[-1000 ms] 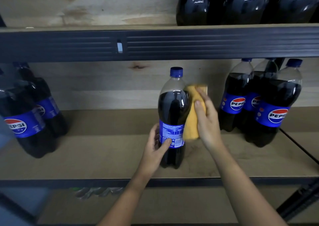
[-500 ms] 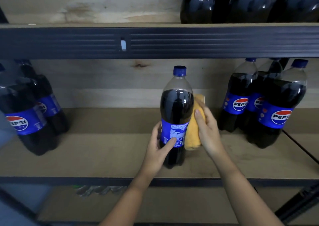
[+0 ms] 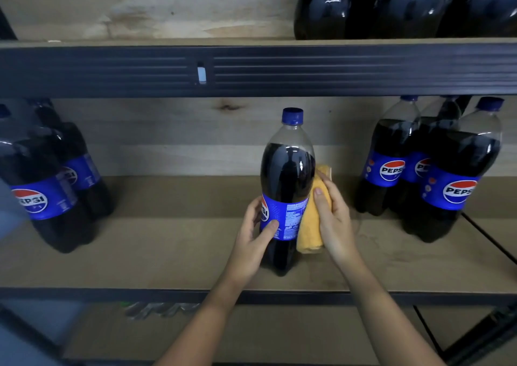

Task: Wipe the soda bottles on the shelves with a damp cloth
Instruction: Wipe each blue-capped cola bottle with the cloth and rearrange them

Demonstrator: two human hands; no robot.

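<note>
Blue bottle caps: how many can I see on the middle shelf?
3 plainly: one on the held bottle, two in the right group. The left group's caps are cut off or blurred, and more may be hidden.

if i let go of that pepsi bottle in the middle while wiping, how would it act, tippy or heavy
The tall blue-capped plastic Pepsi bottle looks nearly full of dark cola, so probably heavy and fairly stable. Being tall on a narrow base, it could still tip from a sideways push by the folded yellow cloth. The left hand gripping its label likely guards against that.
</note>
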